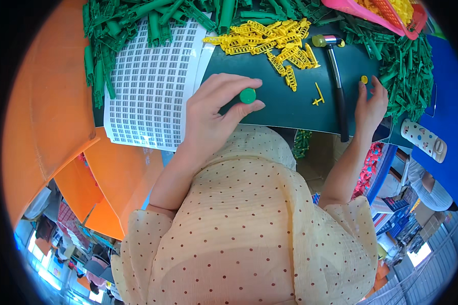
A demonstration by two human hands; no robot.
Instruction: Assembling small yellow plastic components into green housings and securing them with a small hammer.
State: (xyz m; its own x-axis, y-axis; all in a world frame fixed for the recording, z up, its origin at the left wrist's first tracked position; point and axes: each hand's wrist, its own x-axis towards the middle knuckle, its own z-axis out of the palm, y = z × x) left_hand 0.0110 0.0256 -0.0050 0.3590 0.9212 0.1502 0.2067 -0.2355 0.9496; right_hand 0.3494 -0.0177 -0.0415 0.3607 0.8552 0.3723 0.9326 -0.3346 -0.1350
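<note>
1. Left hand (206,105) over the counter (290,111), thumb and forefinger closed around a green round-topped piece (248,96).
2. Right hand (371,108), well apart, points forward, thumb tip at a small yellow piece (364,80); cannot tell if gripped.

The left hand (208,109) pinches, index finger (247,83) arched beyond the grip, thumb (244,110) on its near side. Well right of that grip, the right hand (370,109) points away, thumb and fingertips parted. The 2 bare forearms, left (177,166) and right (347,166), slant outward to bent elbows or thereabouts.
</note>
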